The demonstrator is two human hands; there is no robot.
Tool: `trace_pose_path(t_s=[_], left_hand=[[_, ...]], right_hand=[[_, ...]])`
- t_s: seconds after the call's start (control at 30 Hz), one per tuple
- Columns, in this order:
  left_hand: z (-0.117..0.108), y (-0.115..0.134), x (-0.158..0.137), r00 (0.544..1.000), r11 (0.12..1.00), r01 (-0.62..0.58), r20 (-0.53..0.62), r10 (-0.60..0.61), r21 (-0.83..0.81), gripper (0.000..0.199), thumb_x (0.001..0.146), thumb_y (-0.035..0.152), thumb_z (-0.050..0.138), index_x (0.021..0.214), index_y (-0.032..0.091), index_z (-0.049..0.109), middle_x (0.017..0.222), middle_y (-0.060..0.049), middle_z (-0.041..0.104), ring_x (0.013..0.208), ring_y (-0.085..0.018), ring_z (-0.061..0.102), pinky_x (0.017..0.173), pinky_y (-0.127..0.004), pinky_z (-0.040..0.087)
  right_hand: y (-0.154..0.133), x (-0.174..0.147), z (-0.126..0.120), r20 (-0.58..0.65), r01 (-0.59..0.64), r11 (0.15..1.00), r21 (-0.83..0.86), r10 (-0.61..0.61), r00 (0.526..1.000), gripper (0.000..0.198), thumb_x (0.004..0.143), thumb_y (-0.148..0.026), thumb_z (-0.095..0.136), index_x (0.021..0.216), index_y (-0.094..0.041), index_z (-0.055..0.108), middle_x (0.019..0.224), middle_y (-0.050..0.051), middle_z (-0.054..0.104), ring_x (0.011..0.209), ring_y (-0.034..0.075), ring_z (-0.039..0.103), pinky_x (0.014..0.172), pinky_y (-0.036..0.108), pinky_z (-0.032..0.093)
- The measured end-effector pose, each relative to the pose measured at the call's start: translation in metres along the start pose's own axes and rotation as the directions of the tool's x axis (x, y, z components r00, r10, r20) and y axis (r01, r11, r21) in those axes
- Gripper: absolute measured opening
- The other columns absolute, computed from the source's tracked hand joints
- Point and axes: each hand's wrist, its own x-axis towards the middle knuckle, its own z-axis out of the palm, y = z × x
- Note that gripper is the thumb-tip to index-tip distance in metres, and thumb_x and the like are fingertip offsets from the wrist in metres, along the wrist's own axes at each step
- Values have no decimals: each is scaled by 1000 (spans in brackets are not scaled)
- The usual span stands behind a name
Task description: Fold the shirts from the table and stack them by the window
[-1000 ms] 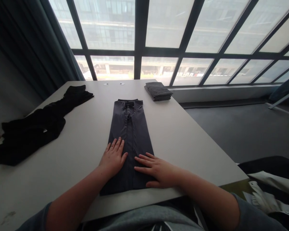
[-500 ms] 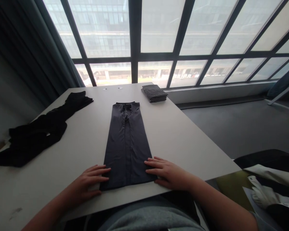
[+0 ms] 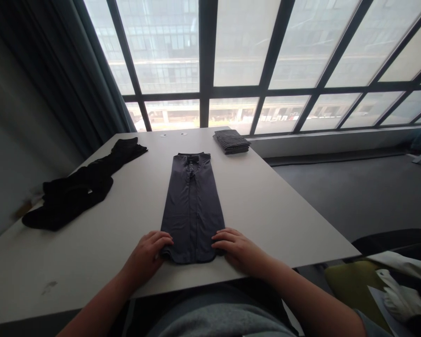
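A dark grey shirt (image 3: 192, 206) lies on the white table, folded into a long narrow strip with its neck opening at the far end. My left hand (image 3: 149, 252) grips the near left corner, fingers on top and thumb hidden beneath. At the near right corner, my right hand (image 3: 236, 248) is closed on the edge in the same way. Between the two hands the hem curves, its corners slightly raised from the tabletop.
A black garment (image 3: 80, 182) lies crumpled along the table's (image 3: 280, 220) left side. Folded striped cloth (image 3: 231, 141) sits at the far right edge. Beyond are large windows and a dark curtain (image 3: 101, 93). An olive seat (image 3: 351, 285) with white items stands at lower right.
Both hands have gone from lying flat on the shirt's near corners to gripping them, and the hem has lifted at its corners. The whole view has shifted slightly.
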Motion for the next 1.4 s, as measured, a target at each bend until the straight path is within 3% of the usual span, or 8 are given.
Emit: trace_pose_path(t_s=[0.23,0.43,0.6,0.67,0.77,0.9,1.07,1.4], left_hand=[[-4,-2,-11,998,998,-42,39,44,-55,50,68,-1,48,105,23,72,118,-5,79,114,-23,71,102,-42,56],[-25,-10,-27,981,988,-36,182,63,-150,46,75,0,46,103,26,73,125,-2,77,121,-21,69,105,-37,56],[-47,-10,8,962,990,2,270,38,-145,49,87,3,39,110,27,74,125,-1,77,120,-18,70,105,-34,55],[-38,1,50,967,995,-1,255,26,-100,39,95,10,41,111,25,74,124,-3,77,117,-19,71,105,-36,55],[-4,22,121,944,996,-94,318,91,-5,34,101,25,53,131,26,70,146,-5,66,138,-27,59,115,-47,48],[50,27,183,924,983,-127,376,70,130,56,103,46,57,157,33,49,169,-8,38,158,-35,32,126,-60,31],[81,6,188,932,987,-127,352,87,94,62,106,57,47,163,38,38,175,-6,25,162,-34,21,129,-62,20],[79,-1,187,938,990,-133,315,142,-51,62,103,59,51,160,35,46,173,-8,30,161,-35,23,130,-62,20]], right_hand=[[8,-2,3,-37,19,999,27,-18,999,29,102,-23,58,126,-23,73,123,7,72,125,17,64,133,47,26],[7,-2,-16,101,151,968,202,-174,980,41,99,-21,59,139,-24,67,130,6,70,130,14,62,129,35,35],[74,56,-42,31,-6,984,179,1,1000,47,91,-11,57,136,-21,69,138,8,64,133,17,58,118,33,46],[122,100,-49,-84,-182,972,146,195,977,36,90,-12,60,123,-17,75,128,9,68,116,16,65,111,31,50],[191,171,-58,-316,-476,874,95,480,819,26,91,-14,63,113,-15,78,121,9,71,115,18,65,113,29,47],[256,240,-70,-432,-563,819,107,549,716,37,96,-16,56,128,-9,73,128,15,68,119,20,63,116,32,44],[307,281,-75,-444,-586,803,107,566,694,44,92,-20,62,135,-13,71,128,11,69,116,18,64,113,27,45],[346,308,-97,-271,-574,789,218,614,741,28,92,-19,61,113,-10,78,103,8,76,90,12,67,89,19,51]])
